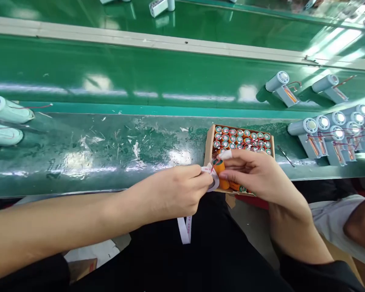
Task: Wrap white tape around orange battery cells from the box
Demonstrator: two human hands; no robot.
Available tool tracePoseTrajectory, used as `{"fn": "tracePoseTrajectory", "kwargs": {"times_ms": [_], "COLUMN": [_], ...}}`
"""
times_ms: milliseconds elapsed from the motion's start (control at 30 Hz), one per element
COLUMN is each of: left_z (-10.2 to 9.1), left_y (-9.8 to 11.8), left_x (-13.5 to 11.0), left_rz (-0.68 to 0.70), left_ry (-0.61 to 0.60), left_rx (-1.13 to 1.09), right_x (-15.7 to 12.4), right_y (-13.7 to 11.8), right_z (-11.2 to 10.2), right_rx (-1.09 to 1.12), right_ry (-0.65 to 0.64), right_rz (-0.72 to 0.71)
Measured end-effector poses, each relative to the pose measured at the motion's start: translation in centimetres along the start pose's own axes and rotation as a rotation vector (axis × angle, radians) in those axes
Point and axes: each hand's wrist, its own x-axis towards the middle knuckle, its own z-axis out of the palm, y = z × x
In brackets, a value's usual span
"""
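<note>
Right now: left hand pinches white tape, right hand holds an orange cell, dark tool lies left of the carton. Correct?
Not left: head view shows the dark tool right of the carton. Left hand pinches white tape, right hand holds an orange cell.

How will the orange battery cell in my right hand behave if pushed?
Laid on its side, the orange battery cell would likely roll, being cylindrical. The thin red wires at its top look flexible and might snag.

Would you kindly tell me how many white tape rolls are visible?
1: the white tape roll, between left hand and right hand, beside an orange cylindrical battery. Others may be hidden.
</note>
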Motion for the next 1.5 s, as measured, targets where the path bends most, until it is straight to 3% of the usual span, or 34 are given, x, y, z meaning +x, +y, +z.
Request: {"fn": "tracePoseTrajectory", "kwargs": {"times_ms": [133, 200, 267, 433, 700, 800, 867, 967, 1133, 1200, 1333, 1500], "left_z": [-0.4, 0.2, 0.9, 1.3, 0.0, -0.3, -0.5, -0.5, 0.2, 0.5, 1.1, 0.9], "left_y": [1.0, 1.6, 1.8, 1.2, 0.9, 1.1, 1.2, 1.4, 1.4, 1.2, 1.1, 1.0], "left_x": [0.4, 0.4, 0.2, -0.6, -1.0, -0.8, -0.6, -0.5, -1.2, -1.7, -2.3, -2.6], "left_rz": [-0.126, -0.182, -0.199, -0.122, 0.104, 0.051, 0.027, 0.112, 0.078, 0.042, -0.014, -0.047], "left_ry": [0.065, 0.125, 0.141, 0.107, -0.016, -0.133, -0.176, -0.121, -0.016, -0.001, 0.014, 0.032], "left_rx": [0.131, 0.127, 0.094, 0.021, -0.002, -0.123, -0.146, 0.010, 0.138, 0.154, 0.190, 0.220], "right_x": [0.2, 0.0, -0.4, -1.5, -0.4, 0.4, 0.5, 0.1, -1.5, -2.0, -2.3, -2.5], "right_y": [1.5, 2.4, 2.8, 1.6, -1.7, -1.8, -1.6, -0.9, 1.0, 1.6, 2.1, 1.9], "right_z": [2.8, 3.9, 4.0, 1.5, -0.1, -0.1, -0.1, 0.1, 0.7, 1.1, 1.7, 1.1], "right_rx": [0.119, 0.180, 0.198, 0.171, -0.400, -0.409, -0.366, -0.340, 0.014, 0.184, 0.395, 0.574], "right_ry": [0.509, 0.671, 0.607, 0.207, -0.300, -0.425, -0.423, -0.325, 0.139, 0.233, 0.212, 0.042], "right_rz": [-0.242, -0.294, -0.263, -0.127, -0.071, -0.113, -0.117, -0.073, 0.014, -0.002, -0.026, 0.099]}}
